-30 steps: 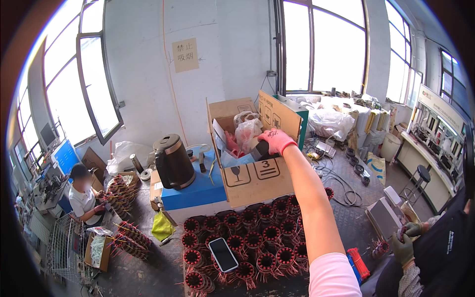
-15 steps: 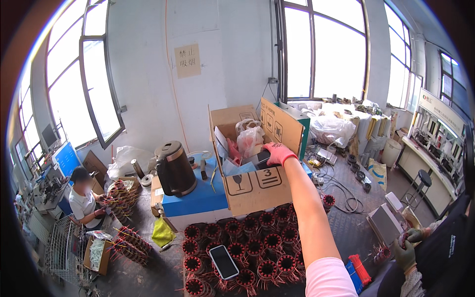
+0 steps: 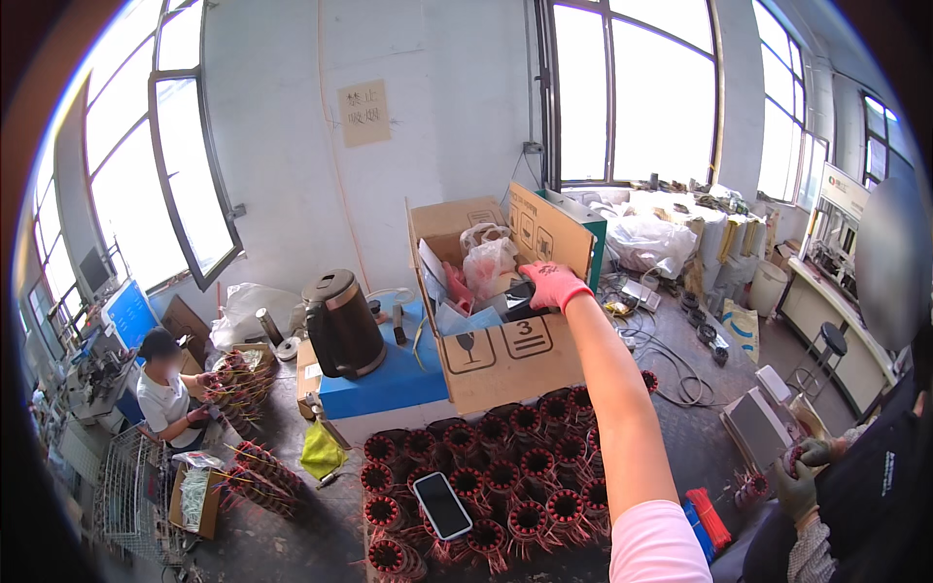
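Head view: the right hand [image 3: 556, 287], in a pink glove, reaches over the near right side of an open cardboard box [image 3: 510, 369]; its fingers are bent, partly closed, against a black thing [image 3: 519, 303] — whether they grip it or only touch it, I cannot tell; that black thing is inside the box, at its near right corner, close to the front wall; the left hand is out of view, so its state cannot be told.

Inside the box, left of the black thing, lie a white plastic bag [image 3: 489, 264] and something pink [image 3: 456, 285]; left of the box stands a dark kettle [image 3: 342, 330], on a blue-topped carton [image 3: 389, 389]; in front of the box sit rows of wire coils [image 3: 528, 520] with red tops — a phone [image 3: 443, 505] lies on them, face up; a yellow cloth [image 3: 321, 450] lies left of the box and nearer the viewer; right of the box are loose black cables [image 3: 692, 387]; far left of the box sits a co-worker [image 3: 167, 400] by more coils; well to its right and nearer, another person's gloved hands [image 3: 799, 486] show.
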The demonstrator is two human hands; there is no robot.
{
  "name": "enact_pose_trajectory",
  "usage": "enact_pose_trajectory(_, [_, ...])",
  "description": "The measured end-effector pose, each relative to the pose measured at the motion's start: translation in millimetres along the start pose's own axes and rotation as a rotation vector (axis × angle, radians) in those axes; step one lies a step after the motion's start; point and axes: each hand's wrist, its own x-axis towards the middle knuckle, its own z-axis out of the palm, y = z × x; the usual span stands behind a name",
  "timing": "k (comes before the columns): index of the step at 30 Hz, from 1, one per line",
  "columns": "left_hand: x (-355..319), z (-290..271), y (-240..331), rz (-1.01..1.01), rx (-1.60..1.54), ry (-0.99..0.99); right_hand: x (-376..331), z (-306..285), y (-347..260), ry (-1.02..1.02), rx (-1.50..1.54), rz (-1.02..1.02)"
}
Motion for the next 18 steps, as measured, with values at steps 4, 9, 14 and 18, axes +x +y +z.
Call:
enact_pose_trajectory(4, [3, 16, 12, -0.078, 0.127, -0.199, -48, -17, 7, 0.273, 0.121, -0.004])
enact_pose_trajectory(9, [39, -25, -7, -0.238, -0.325, -0.534, -219, -60, -136, 0.237, 1.451, -0.556])
enact_pose_trajectory(14, [44, 32, 7, -0.248, 0.155, -0.407, -409, -156, -209, 0.079, 1.451, -1.162])
enact_pose_trajectory(18, [50, 25, 0, -0.318, 0.190, -0.555, -512, -179, -261, 0.473, 1.457, -1.149])
